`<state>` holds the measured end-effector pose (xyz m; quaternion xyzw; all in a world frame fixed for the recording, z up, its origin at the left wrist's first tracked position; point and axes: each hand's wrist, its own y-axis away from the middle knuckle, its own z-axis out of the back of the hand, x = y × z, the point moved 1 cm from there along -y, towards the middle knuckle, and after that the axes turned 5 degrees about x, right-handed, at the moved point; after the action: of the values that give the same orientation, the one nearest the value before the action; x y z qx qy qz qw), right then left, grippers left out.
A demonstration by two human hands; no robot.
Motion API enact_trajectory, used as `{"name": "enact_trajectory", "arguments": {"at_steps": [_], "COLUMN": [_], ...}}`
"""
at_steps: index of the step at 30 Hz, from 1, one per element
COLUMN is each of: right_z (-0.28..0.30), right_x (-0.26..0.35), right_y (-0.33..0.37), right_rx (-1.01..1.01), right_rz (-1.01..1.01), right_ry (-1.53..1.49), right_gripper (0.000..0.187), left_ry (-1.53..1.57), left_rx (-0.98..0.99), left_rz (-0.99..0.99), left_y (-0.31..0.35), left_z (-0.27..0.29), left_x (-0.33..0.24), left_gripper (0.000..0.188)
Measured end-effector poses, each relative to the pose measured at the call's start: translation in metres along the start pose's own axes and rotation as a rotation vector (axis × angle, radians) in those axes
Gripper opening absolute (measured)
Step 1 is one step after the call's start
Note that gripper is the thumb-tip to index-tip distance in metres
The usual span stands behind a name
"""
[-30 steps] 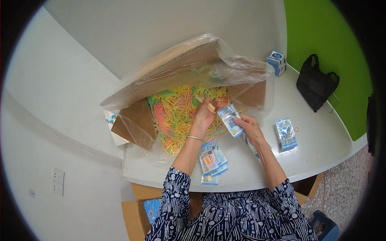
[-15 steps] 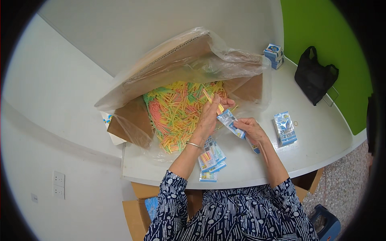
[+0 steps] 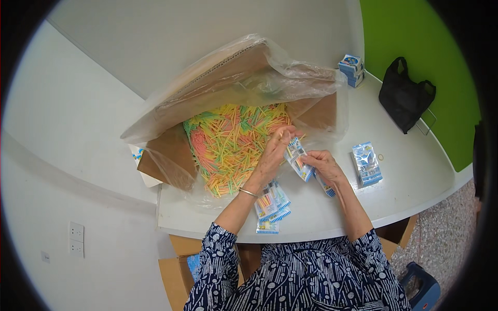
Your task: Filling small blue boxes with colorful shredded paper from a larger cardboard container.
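My right hand (image 3: 322, 164) pinches a small blue-and-white plastic packet (image 3: 298, 158), and thin coloured sticks show through its clear part. At the packet's upper end, my left hand (image 3: 276, 149) closes its fingers on the edge. A second packet (image 3: 324, 185) hangs below my right palm; how it is held is hidden. Beyond my left hand lies a heap of thin yellow, pink and green sticks (image 3: 236, 140) in an open cardboard box (image 3: 218, 72) lined with clear plastic. Several filled packets (image 3: 267, 207) overlap by my left wrist.
A stack of packets (image 3: 366, 161) lies right of my right hand, beside a rubber band (image 3: 381, 157). Small boxes (image 3: 351, 70) and a black bag (image 3: 407, 98) stand farther back. The white table (image 3: 410, 192) has a curved front edge. Below it is an open carton (image 3: 174, 274).
The sticks that stood out of the packet's mouth are now down inside it. My left fingers have moved to the packet's upper end, and the packet has turned a little more upright.
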<state>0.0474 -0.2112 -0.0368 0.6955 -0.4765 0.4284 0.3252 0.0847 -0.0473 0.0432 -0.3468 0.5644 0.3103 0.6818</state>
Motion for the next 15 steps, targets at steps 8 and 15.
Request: {"name": "enact_trajectory", "arguments": {"at_steps": [8, 15], "right_z": [0.018, 0.037], "right_x": [0.014, 0.03], "right_y": [0.004, 0.01], "right_rx": [-0.13, -0.277], "right_rz": [0.046, 0.21], "right_ry": [0.079, 0.121], "right_gripper": [0.02, 0.023], "left_ry": [-0.17, -1.082], "left_rx": [-0.239, 0.076], "left_rz": [0.057, -0.122], "left_y": [0.0, 0.011], "left_z": [0.047, 0.051], "left_x": [0.005, 0.038], "left_gripper": [0.039, 0.016]}}
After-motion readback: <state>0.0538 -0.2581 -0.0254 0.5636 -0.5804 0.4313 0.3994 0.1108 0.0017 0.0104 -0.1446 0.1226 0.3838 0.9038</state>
